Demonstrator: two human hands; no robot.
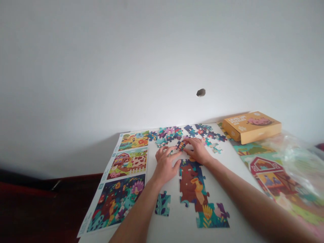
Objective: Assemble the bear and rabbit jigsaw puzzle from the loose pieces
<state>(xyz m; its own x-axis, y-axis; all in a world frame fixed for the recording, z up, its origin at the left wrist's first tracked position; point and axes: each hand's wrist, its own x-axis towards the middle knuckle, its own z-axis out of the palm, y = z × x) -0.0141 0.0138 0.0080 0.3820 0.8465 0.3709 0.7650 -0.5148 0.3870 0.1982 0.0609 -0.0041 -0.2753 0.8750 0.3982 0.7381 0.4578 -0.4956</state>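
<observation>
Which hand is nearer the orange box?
Right. The right hand is left of the orange box, by the puzzle pieces; the left hand is farther left, toward the picture sheet.

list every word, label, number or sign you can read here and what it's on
"LEVEL UP! PUZZLES": on top of the orange box; the smaller print there is too small to read.
Picture sheet: lettering down its left margin and marks in small blue squares, too small and blurred to read.
Puzzle pieces: no lettering that I can make out.
</observation>
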